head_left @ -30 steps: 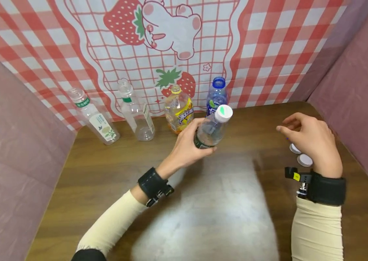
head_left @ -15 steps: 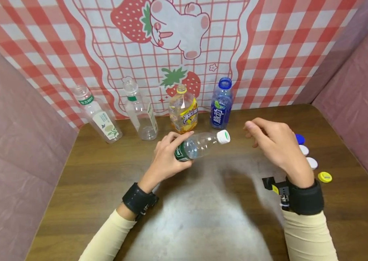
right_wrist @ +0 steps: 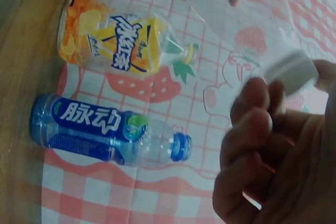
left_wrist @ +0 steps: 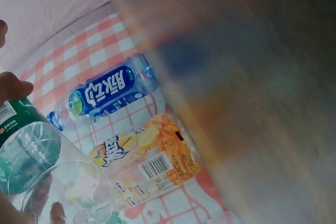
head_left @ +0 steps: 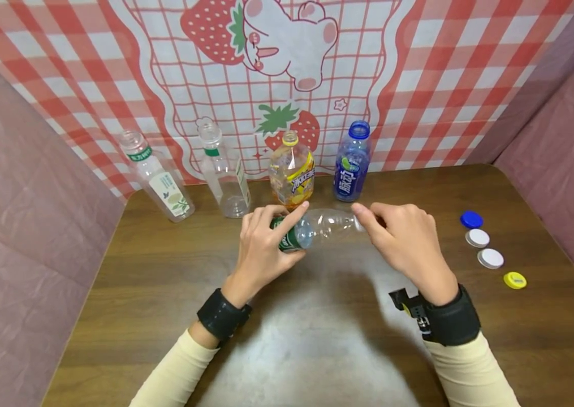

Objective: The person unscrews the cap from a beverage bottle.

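My left hand (head_left: pixel 261 246) grips a clear plastic bottle (head_left: pixel 328 224) by its green-labelled body, and the bottle lies tilted above the table with its neck to the right. In the right wrist view, the fingers and thumb of my right hand (right_wrist: pixel 262 150) pinch the white cap (right_wrist: pixel 294 72) at the bottle's neck. From the head view that cap is mostly hidden behind my right hand (head_left: pixel 409 240). Just behind stand an uncapped bottle with a yellow label (head_left: pixel 292 175) and an uncapped blue bottle (head_left: pixel 352 169).
Two uncapped clear bottles with green neck bands, one at far left (head_left: pixel 164 189) and one beside it (head_left: pixel 228 183), stand along the back cloth. Loose caps line the right side: a blue cap (head_left: pixel 471 220), two white caps (head_left: pixel 477 238) and a yellow cap (head_left: pixel 515 280).
The bottle in my left hand has come down and tipped over so its neck points right. My right hand has moved left from near the loose caps and now pinches the white cap.
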Demonstrator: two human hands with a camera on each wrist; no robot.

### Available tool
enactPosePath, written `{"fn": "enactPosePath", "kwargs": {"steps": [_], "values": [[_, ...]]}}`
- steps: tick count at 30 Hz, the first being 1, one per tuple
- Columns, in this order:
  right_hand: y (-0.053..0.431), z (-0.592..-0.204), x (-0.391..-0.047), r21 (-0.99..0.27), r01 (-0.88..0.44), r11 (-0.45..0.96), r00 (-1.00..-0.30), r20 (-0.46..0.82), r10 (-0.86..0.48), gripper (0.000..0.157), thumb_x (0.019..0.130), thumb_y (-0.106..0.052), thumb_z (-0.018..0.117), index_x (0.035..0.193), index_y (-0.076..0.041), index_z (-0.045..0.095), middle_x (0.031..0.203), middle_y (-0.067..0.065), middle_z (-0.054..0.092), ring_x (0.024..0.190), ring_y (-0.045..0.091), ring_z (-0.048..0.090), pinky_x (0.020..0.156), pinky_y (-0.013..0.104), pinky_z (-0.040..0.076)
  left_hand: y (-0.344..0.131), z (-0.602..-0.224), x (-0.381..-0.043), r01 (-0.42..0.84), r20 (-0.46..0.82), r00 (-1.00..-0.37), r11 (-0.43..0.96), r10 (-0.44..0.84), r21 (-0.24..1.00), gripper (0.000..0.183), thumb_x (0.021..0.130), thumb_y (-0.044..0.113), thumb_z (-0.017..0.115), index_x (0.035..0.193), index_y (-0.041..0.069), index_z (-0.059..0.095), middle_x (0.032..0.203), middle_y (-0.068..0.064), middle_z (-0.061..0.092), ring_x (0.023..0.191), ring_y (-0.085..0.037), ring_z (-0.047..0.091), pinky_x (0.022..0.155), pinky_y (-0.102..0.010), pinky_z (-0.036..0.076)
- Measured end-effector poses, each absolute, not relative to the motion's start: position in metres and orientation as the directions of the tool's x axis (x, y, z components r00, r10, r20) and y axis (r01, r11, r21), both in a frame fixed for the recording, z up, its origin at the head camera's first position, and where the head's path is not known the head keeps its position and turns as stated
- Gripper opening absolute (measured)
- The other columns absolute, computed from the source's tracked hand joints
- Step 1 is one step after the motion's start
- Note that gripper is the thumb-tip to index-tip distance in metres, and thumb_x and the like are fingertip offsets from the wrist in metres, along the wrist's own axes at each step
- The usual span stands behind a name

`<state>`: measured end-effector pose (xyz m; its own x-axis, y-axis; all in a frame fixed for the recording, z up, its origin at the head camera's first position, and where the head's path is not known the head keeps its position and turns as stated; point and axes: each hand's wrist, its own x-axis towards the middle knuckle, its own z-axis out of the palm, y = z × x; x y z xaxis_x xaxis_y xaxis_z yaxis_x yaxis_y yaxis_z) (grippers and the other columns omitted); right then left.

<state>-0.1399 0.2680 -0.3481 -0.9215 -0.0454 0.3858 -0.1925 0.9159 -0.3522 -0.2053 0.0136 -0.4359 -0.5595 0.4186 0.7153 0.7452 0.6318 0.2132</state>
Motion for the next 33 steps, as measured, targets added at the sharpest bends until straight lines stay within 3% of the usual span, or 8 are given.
{"fn": "enactPosePath", "kwargs": {"steps": [3, 10, 16, 24, 33], "values": [[0.264, -0.351, -0.141, -0.362, -0.189, 0.913, -0.898, 0.440, -0.012, 0.058, 0.104, -0.053, 0.050, 0.058, -0.019, 0.040, 0.052, -0.005, 0.032, 0.051, 0.018, 0.042, 0.048, 0.034, 0.027, 0.014, -0.434, -0.204, 0.751, 0.721, -0.553, 0.625, 0.418, 0.213, 0.094, 0.064, 0.039, 0.095, 0.149, 0.031, 0.057, 0.117, -0.008, 0.067, 0.102, -0.026, 0.061, 0.083, -0.042, 0.046], [0.263, -0.355, -0.145, -0.417, -0.325, 0.849, -0.822, 0.569, -0.035, 0.056, 0.104, -0.036, 0.056, 0.056, -0.016, 0.035, 0.053, -0.008, 0.026, 0.047, 0.010, 0.028, 0.051, 0.029, 0.021, 0.012, -0.428, -0.204, 0.780, 0.684, -0.569, 0.564, 0.456, 0.273, 0.097, 0.062, 0.038, 0.096, 0.150, 0.028, 0.056, 0.113, -0.004, 0.069, 0.100, -0.023, 0.064, 0.081, -0.039, 0.048], [0.264, -0.356, -0.145, -0.400, -0.378, 0.835, -0.795, 0.602, -0.072, 0.054, 0.105, -0.036, 0.052, 0.058, -0.016, 0.038, 0.054, -0.008, 0.028, 0.050, 0.009, 0.029, 0.051, 0.027, 0.022, 0.010, -0.424, -0.202, 0.783, 0.651, -0.595, 0.523, 0.472, 0.337, 0.095, 0.062, 0.038, 0.096, 0.148, 0.030, 0.058, 0.111, -0.002, 0.069, 0.097, -0.021, 0.063, 0.081, -0.038, 0.051], [0.260, -0.357, -0.144, -0.322, -0.449, 0.833, -0.748, 0.645, -0.154, 0.063, 0.108, -0.057, 0.031, 0.065, -0.012, 0.040, 0.060, -0.004, 0.030, 0.053, 0.011, 0.029, 0.052, 0.028, 0.023, 0.004, -0.415, -0.207, 0.754, 0.524, -0.653, 0.400, 0.548, 0.521, 0.091, 0.065, 0.036, 0.093, 0.148, 0.032, 0.057, 0.109, 0.001, 0.070, 0.093, -0.012, 0.065, 0.076, -0.030, 0.055], [0.258, -0.352, -0.139, -0.224, -0.440, 0.870, -0.784, 0.568, -0.250, 0.054, 0.112, -0.046, 0.029, 0.077, -0.008, 0.045, 0.067, 0.001, 0.036, 0.058, 0.015, 0.034, 0.056, 0.031, 0.027, -0.004, -0.415, -0.212, 0.725, 0.447, -0.664, 0.370, 0.599, 0.581, 0.090, 0.068, 0.044, 0.089, 0.150, 0.036, 0.054, 0.111, 0.002, 0.068, 0.088, -0.010, 0.062, 0.071, -0.027, 0.053]]}}
